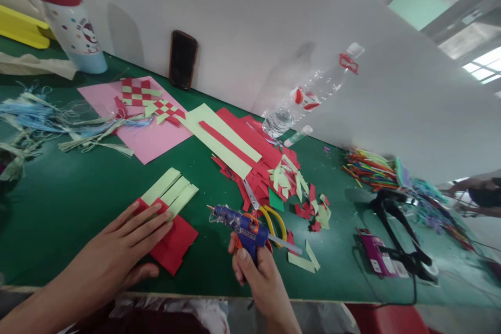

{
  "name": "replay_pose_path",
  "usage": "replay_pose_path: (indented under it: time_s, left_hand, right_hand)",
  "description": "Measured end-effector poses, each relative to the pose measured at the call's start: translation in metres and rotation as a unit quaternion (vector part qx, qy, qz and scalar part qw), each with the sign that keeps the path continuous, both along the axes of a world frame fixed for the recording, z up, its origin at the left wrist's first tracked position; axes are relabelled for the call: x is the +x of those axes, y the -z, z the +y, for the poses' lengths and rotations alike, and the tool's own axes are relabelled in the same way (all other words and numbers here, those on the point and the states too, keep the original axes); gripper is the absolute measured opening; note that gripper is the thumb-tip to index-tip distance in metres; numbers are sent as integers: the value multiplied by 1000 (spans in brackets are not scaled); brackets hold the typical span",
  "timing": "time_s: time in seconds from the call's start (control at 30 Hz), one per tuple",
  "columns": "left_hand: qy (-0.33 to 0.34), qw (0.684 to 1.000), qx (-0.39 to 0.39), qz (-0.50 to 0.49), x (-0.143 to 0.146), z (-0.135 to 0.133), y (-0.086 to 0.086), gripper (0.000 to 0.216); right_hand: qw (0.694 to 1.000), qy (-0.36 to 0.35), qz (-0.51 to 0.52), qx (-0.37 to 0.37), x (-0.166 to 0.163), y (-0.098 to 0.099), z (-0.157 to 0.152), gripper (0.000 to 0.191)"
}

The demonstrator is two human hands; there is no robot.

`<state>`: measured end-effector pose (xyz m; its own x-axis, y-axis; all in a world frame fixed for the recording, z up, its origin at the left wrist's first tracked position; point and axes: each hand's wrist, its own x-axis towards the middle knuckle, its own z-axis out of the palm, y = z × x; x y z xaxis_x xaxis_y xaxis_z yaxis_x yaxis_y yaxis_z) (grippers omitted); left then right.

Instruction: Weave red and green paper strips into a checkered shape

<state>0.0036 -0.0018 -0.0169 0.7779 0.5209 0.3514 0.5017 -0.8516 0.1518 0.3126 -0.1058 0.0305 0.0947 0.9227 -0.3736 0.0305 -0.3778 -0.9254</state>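
Observation:
My left hand [117,250] lies flat, fingers spread, on a red paper sheet [178,242] with three pale green strips [170,191] laid over its far end. My right hand [260,279] grips a blue hot glue gun [240,224] by the handle, its nozzle pointing left toward the strips, a short gap from them. Yellow-handled scissors [270,216] lie just behind the glue gun on the green table [70,203].
A pile of red and green paper strips [238,146] and scraps sits mid-table. Woven red-green squares [136,93] rest on a pink sheet [148,138]. A plastic bottle [305,102], phone [182,59] and cup [74,21] stand by the white wall. Coloured sticks [368,167] and cables lie right.

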Motion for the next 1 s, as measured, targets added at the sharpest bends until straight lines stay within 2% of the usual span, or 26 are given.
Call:
replay_pose_path:
  time_s: [0.17,0.3,0.47,0.57,0.7,0.8,1.0]
  left_hand:
    - [-2,1000,-6,0,2,1,5,69]
    - [7,999,-41,2,-1,10,-3,68]
    - [-7,995,-96,-29,-17,18,-14,45]
    - [-10,997,-56,-46,-27,13,-9,40]
    - [13,1000,16,6,-28,-1,2,47]
    - [11,1000,25,13,-25,-10,8,54]
    - [6,1000,27,11,-22,-12,10,55]
  right_hand:
    - [1000,3,-6,0,-3,-1,2,56]
    - [1000,-8,-8,1,-5,-3,3,57]
    - [1000,-10,-9,-1,-3,-2,0,56]
    - [1000,-14,-12,-4,-3,-4,-1,57]
    - [1000,-7,-15,-12,-8,-6,3,63]
    - [1000,-6,-10,-16,-11,-6,4,64]
    - [1000,-7,-11,-7,-10,-2,1,59]
